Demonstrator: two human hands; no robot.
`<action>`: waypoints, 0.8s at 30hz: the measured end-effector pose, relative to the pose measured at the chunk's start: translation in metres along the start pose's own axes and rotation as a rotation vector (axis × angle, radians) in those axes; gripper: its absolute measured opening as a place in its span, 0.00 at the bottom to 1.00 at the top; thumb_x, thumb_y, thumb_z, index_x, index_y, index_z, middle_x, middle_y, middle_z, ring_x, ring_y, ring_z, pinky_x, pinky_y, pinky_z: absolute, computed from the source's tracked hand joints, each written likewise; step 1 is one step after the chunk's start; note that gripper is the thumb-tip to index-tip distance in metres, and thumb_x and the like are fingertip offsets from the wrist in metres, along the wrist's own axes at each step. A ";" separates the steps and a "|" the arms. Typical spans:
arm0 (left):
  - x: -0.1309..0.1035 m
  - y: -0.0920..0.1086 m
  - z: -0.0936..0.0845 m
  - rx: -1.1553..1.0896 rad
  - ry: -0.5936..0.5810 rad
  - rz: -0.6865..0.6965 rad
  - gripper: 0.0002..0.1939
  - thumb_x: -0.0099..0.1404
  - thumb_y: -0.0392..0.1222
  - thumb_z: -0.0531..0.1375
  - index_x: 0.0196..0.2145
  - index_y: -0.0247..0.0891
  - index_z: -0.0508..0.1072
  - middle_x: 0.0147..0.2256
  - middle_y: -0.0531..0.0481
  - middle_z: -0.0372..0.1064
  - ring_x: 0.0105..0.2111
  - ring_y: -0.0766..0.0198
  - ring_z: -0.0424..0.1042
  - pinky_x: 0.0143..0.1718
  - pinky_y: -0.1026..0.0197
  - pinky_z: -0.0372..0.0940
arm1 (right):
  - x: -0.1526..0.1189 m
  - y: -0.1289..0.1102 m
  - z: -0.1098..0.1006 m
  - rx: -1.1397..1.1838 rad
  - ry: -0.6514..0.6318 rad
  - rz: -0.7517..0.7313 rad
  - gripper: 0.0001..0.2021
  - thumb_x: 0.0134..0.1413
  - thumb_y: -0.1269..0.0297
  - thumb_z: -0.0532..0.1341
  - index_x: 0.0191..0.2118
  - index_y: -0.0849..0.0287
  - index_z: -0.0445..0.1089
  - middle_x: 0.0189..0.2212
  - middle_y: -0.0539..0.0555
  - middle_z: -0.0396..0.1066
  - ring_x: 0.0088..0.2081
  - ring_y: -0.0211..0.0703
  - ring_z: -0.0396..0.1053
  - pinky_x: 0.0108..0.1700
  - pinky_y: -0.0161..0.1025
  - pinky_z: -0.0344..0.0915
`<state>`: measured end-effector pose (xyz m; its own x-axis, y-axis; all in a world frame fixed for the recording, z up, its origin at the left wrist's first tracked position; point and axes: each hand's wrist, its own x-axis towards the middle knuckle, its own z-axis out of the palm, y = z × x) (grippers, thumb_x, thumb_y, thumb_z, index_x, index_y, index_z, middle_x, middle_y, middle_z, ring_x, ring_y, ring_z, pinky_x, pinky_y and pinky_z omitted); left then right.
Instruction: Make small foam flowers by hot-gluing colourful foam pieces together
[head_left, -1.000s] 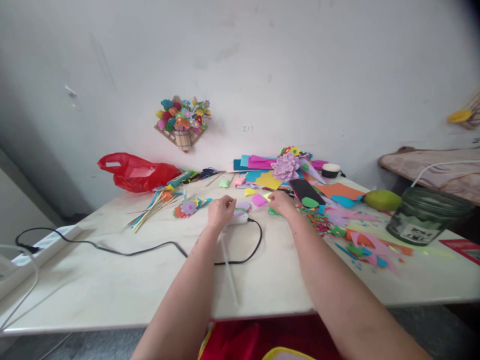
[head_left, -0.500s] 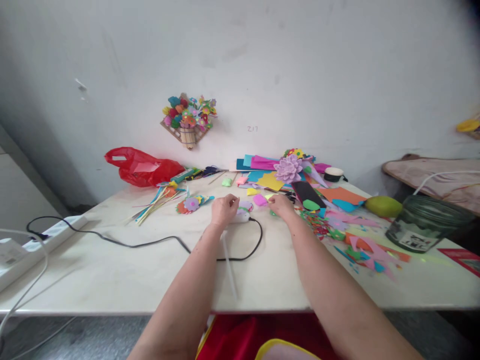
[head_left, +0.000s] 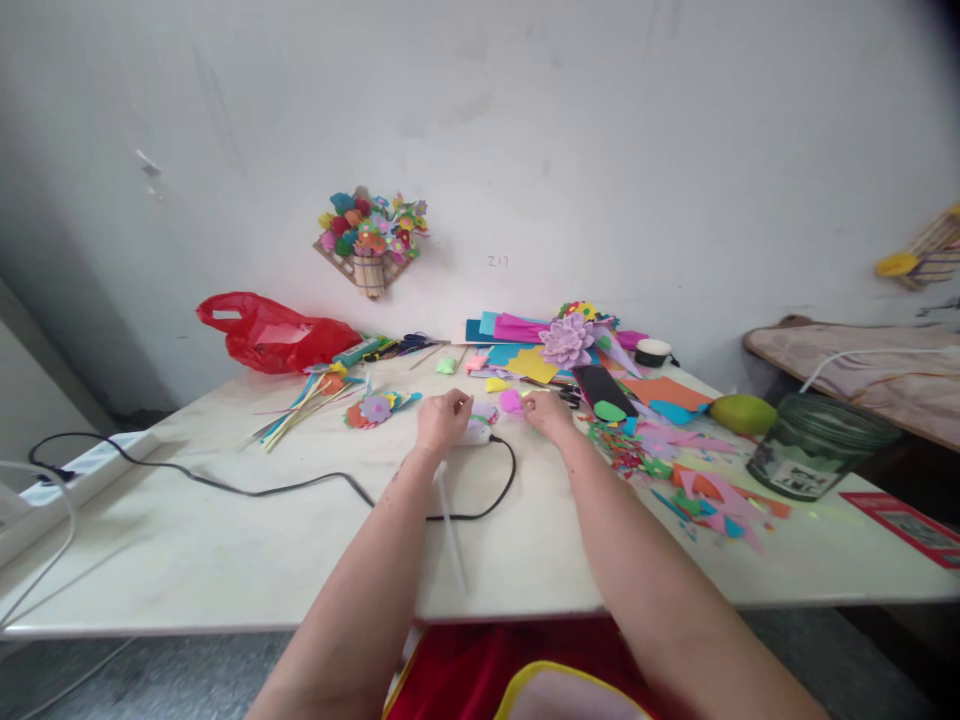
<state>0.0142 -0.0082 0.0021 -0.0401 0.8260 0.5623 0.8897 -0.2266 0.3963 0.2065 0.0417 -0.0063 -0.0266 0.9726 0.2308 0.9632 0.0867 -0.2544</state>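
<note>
My left hand is closed in a pinch above the table, beside a white corded device; whatever its fingers hold is too small to make out. A glue stick points from the device toward the table's front edge. My right hand is closed too, its fingertips by a bright pink lump; what they hold is unclear. Behind them lie a yellow lump, a salmon lump and a green lump. A foam flower piece lies left of my left hand.
A black cord crosses the left side to a power strip. Thin sticks and a red bag lie back left. Foam scraps, a phone and a glass jar occupy the right.
The whole view has shifted, so the table's objects appear slightly further left. My right hand has moved a little toward my left hand and the pink lump.
</note>
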 end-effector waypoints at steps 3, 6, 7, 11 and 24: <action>0.000 0.000 0.001 -0.004 -0.027 0.000 0.14 0.59 0.48 0.51 0.31 0.39 0.74 0.25 0.49 0.71 0.27 0.64 0.68 0.28 0.64 0.54 | 0.000 0.000 0.001 0.003 -0.005 0.003 0.15 0.48 0.66 0.53 0.42 0.50 0.70 0.41 0.53 0.71 0.43 0.45 0.67 0.40 0.36 0.59; 0.000 -0.001 0.003 -0.003 -0.034 0.006 0.14 0.59 0.48 0.52 0.31 0.39 0.74 0.25 0.49 0.72 0.28 0.64 0.68 0.29 0.64 0.54 | -0.001 0.000 0.002 -0.024 -0.025 -0.017 0.16 0.48 0.65 0.52 0.44 0.49 0.68 0.42 0.53 0.70 0.43 0.45 0.66 0.40 0.37 0.59; 0.000 -0.001 0.004 -0.003 -0.032 0.010 0.14 0.59 0.48 0.52 0.31 0.39 0.74 0.25 0.49 0.72 0.28 0.64 0.68 0.29 0.64 0.54 | -0.001 0.000 0.003 -0.037 -0.035 -0.034 0.16 0.48 0.64 0.53 0.45 0.48 0.68 0.42 0.53 0.70 0.43 0.46 0.66 0.41 0.38 0.58; 0.000 -0.002 0.004 -0.012 -0.025 0.020 0.14 0.59 0.47 0.52 0.31 0.39 0.74 0.25 0.49 0.72 0.27 0.64 0.68 0.28 0.65 0.54 | -0.002 -0.004 0.005 -0.109 -0.027 -0.089 0.20 0.47 0.63 0.55 0.49 0.49 0.64 0.44 0.54 0.69 0.45 0.47 0.64 0.43 0.41 0.56; 0.009 -0.009 -0.004 -0.019 0.060 -0.260 0.11 0.57 0.44 0.52 0.33 0.42 0.73 0.31 0.47 0.72 0.34 0.58 0.69 0.32 0.61 0.57 | -0.007 -0.010 0.010 -0.152 0.066 -0.165 0.16 0.52 0.67 0.50 0.46 0.55 0.66 0.40 0.57 0.70 0.43 0.47 0.65 0.44 0.41 0.54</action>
<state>0.0045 -0.0010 0.0066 -0.2932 0.8260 0.4814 0.8374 -0.0210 0.5461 0.1945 0.0356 -0.0145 -0.1744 0.9313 0.3198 0.9766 0.2051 -0.0646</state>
